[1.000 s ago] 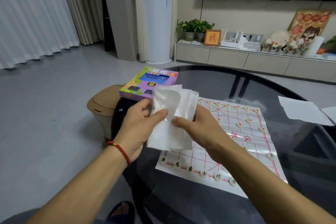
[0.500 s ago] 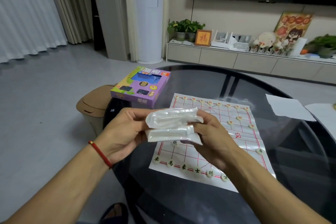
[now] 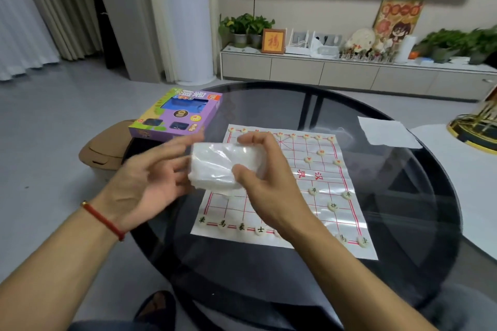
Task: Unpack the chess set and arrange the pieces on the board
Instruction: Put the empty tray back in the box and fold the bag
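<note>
Nearest, both forearms reach in over the round dark glass table [image 3: 403, 263], the left wrist wearing one red string bracelet [image 3: 103, 220]. The right hand [image 3: 265, 183] grips a folded clear plastic bag [image 3: 223, 166], thumb curled under its near edge and fingers hooked over the top, holding it in the air above the near-left part of the board. The left hand [image 3: 150, 183] is open beside it, palm turned inward, fingers straight and blurred; whether its fingertips touch the bag cannot be told. Half a second ago both hands pinched the bag as a long flattened roll; now it is bunched into a shorter, thicker wad and the left hand has let go, and a second ago it was still a loose upright sheet. Below lies one paper chess board [image 3: 285, 212] with red grid lines, flat on the glass. On it the chess pieces [image 3: 333, 206], pale round discs, show as roughly six along the near row with some hidden by the right arm, three in the rows just beyond, three more past the river, and about eight along the far row. Beyond the board's left corner sits one purple game box [image 3: 177, 115] at the table edge, one tan bin [image 3: 105, 146] on the floor next to it, and one white paper sheet [image 3: 387, 134] at the far right.
</note>
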Demonstrator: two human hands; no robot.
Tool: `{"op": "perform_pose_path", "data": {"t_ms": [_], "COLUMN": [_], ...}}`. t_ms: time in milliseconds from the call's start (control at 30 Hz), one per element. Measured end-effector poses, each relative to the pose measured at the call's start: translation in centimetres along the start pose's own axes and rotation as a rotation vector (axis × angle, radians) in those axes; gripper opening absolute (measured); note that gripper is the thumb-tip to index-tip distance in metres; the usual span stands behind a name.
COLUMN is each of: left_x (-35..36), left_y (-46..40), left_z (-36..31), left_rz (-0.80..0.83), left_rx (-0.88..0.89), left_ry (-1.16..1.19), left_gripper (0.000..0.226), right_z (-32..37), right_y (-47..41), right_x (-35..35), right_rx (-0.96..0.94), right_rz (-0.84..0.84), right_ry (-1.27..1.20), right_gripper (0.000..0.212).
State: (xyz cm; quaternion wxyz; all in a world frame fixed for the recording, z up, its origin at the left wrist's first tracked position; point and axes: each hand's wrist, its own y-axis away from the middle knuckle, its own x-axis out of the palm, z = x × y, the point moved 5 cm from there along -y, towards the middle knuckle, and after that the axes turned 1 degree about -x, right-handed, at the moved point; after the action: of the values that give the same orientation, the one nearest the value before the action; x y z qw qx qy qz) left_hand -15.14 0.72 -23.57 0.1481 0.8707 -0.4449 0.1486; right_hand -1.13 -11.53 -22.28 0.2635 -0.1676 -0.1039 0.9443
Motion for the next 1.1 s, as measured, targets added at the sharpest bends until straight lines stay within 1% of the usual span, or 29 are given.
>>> {"op": "perform_pose_path", "data": {"t_ms": [33,67,100,133,167,200,233,267,333,400,467,533,600,667,733,767,833,867,900,933,967,1000,1033,1067,1100], "left_x": [0.3,0.8,1.5,2.1,2.4,2.7,3.0,3.3,4.2,5.1,6.0,6.7,7.2,8.0,9.3,9.9,10.5,10.6,10.4,10.2,9.9,9.8,9.8,9.8,9.9], "left_y": [-0.2,-0.4,-0.6,-0.7,-0.8,-0.9,-1.1,-1.3,-1.9,-2.6,-3.3,-4.3,-5.6,-7.0,-8.4,-9.0,-10.2,-10.6,-11.0,-11.3,-11.6,-11.9,-12.2,-12.4,-12.5], "left_z": [0.6,1.1,1.5,1.5,1.4,1.2,1.0,1.0,1.3,1.7,2.0,2.3,2.7,3.3,3.6,3.7,4.1,4.1,4.2,4.2,4.2,4.3,4.4,4.5,4.7], "left_rz": [-0.023,-0.064,-0.118,-0.183,-0.252,-0.309,-0.351,-0.372,-0.366,-0.349,-0.322,-0.350,-0.427,-0.464,-0.466,-0.462,-0.451,-0.449,-0.457,-0.468,-0.470,-0.464,-0.446,-0.422,-0.404], "left_rx": [-0.007,0.010,0.050,0.107,0.170,0.228,0.264,0.273,0.245,0.215,0.203,0.230,0.256,0.291,0.336,0.341,0.316,0.293,0.274,0.253,0.229,0.204,0.182,0.161,0.145], "left_ry": [-0.089,-0.198,-0.289,-0.342,-0.371,-0.401,-0.438,-0.460,-0.438,-0.394,-0.340,-0.332,-0.374,-0.499,-0.656,-0.684,-0.647,-0.626,-0.605,-0.585,-0.572,-0.558,-0.545,-0.535,-0.535], "left_gripper": [0.061,0.054,0.044,0.038,0.036,0.035,0.035,0.035,0.032,0.029,0.036,0.042,0.038,0.041,0.038,0.035,0.030,0.029,0.029,0.030,0.031,0.032,0.032,0.032,0.032], "right_z": [0.4,0.6,0.4,0.4,0.2,-0.1,-0.4,-0.7,-0.9,-0.9,-1.3,-1.7,-2.3,-3.2,-4.3,-5.2,-7.1,-8.3,-9.9,-11.6,-13.5,-15.6,-17.7,-19.4,-20.3], "right_y": [-0.1,-0.2,-0.3,-0.5,-0.7,-0.9,-1.2,-1.4,-1.9,-2.4,-2.9,-3.2,-3.6,-3.8,-4.0,-4.3,-5.1,-5.8,-6.8,-7.9,-8.7,-9.5,-10.0,-10.3,-10.4], "right_x": [0.5,1.1,1.5,1.7,1.9,1.8,1.5,1.1,0.1,-1.0,-2.0,-2.9,-3.7,-4.9,-6.4,-7.4,-10.1,-12.3,-15.2,-18.5,-21.4,-23.9,-25.7,-27.1,-27.8], "right_rx": [-0.062,-0.093,-0.069,0.000,0.104,0.212,0.280,0.292,0.216,0.126,0.095,0.072,0.055,0.060,0.093,0.137,0.268,0.303,0.291,0.265,0.275,0.323,0.380,0.428,0.451], "right_rz": [-0.002,-0.008,-0.026,-0.054,-0.084,-0.112,-0.151,-0.199,-0.304,-0.355,-0.337,-0.327,-0.326,-0.337,-0.311,-0.265,-0.183,-0.200,-0.254,-0.307,-0.339,-0.331,-0.311,-0.302,-0.307], "right_ry": [0.059,0.096,0.097,0.058,-0.005,-0.071,-0.097,-0.067,0.039,0.060,0.030,0.017,0.055,0.088,0.095,0.074,-0.012,0.012,0.175,0.443,0.711,0.918,1.044,1.109,1.130], "right_gripper": [0.049,0.054,0.059,0.062,0.058,0.050,0.043,0.041,0.041,0.040,0.038,0.038,0.040,0.042,0.044,0.048,0.057,0.055,0.048,0.038,0.033,0.037,0.042,0.044,0.041]}}
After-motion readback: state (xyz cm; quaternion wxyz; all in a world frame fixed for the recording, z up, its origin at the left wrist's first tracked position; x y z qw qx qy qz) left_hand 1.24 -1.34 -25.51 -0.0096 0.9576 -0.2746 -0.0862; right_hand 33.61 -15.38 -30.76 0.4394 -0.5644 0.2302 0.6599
